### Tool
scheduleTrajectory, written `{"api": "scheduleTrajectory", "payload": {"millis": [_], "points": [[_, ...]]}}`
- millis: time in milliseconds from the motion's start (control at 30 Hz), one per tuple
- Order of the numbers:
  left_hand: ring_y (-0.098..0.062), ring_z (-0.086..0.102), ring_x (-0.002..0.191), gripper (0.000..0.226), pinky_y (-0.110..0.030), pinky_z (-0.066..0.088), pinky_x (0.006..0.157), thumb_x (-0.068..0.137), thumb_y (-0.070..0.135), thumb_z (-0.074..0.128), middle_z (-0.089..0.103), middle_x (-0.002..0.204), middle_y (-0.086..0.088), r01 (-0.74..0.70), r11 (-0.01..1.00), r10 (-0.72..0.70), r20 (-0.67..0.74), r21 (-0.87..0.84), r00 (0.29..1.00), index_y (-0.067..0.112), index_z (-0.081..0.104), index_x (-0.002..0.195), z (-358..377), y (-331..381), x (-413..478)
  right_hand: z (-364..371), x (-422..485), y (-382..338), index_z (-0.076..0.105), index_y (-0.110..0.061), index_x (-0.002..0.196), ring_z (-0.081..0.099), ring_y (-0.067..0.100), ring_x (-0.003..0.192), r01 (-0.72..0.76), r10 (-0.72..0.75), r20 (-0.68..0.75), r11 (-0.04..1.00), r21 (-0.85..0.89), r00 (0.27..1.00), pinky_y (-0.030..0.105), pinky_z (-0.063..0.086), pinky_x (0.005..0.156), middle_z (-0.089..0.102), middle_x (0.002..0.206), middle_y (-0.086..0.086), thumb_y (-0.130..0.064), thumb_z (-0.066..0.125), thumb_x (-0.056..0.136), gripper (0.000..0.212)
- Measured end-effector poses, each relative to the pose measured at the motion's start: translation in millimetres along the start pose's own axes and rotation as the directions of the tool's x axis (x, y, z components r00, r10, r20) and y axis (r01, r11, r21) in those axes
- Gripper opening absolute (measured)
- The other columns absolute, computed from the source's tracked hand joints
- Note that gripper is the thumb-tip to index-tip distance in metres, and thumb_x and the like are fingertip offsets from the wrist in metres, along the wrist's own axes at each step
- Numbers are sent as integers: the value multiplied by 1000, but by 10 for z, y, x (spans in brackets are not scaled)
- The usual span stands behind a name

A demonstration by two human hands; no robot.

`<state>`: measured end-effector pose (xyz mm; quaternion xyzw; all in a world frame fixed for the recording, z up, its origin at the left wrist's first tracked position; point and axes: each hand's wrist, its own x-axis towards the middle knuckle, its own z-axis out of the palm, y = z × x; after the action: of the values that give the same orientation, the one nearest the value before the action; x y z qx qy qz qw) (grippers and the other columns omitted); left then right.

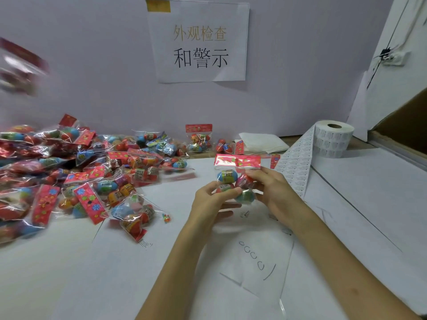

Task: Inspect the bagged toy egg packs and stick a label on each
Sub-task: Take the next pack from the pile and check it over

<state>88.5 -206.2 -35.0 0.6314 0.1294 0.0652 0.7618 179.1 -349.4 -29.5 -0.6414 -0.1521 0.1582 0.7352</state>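
A clear bag of coloured toy eggs [234, 181] with a red flowered header card is held upright above the white table, between both hands. My left hand [213, 200] grips its lower left side, thumb on a red egg. My right hand [272, 191] grips the right side, fingers curled over the eggs. A roll of white labels [332, 139] stands at the back right, and its strip [297, 162] trails down towards my right hand. A big heap of bagged egg packs [76, 179] covers the table's left side.
A blurred pack [20, 65] is in the air at the upper left. A paper sign [199, 42] hangs on the back wall. Folded white tissue [263, 142] lies beside the roll. A cardboard box edge [399, 125] is at the right. A tiny toy [166, 217] lies loose.
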Motion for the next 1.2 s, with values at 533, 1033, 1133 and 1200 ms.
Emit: {"api": "scheduleTrajectory", "payload": {"millis": [533,1033,1133,1200], "points": [[-26,77,70,12,-33,60,57,92,26,72,75,88,-11,-15,1000,13,-177,-9,984,14,74,90,18,18,22,63,-49,-16,74,-15,94,69,8,73,27,-23,24,985,-172,999,25,54,62,73,80,-3,-14,65,95,9],[-36,72,100,15,-50,60,92,93,18,71,77,93,-11,-49,996,63,-221,70,973,18,80,82,22,6,41,55,-73,-10,72,-15,82,66,10,66,19,-13,24,965,-262,1000,29,53,62,71,70,-2,-18,78,86,7],[-38,73,97,12,-47,62,86,92,18,72,77,94,-13,-37,998,48,-217,54,975,19,80,83,17,-2,54,45,-89,-30,72,-13,84,65,10,64,25,-18,29,968,-248,999,27,51,60,70,70,-3,-17,78,86,8],[-37,75,93,10,-42,63,79,91,20,73,77,92,-11,-23,999,27,-202,27,979,18,80,85,15,-8,62,44,-97,-34,73,-12,86,66,13,67,31,-23,38,969,-245,999,28,52,62,70,72,-1,-18,78,86,8]]}}
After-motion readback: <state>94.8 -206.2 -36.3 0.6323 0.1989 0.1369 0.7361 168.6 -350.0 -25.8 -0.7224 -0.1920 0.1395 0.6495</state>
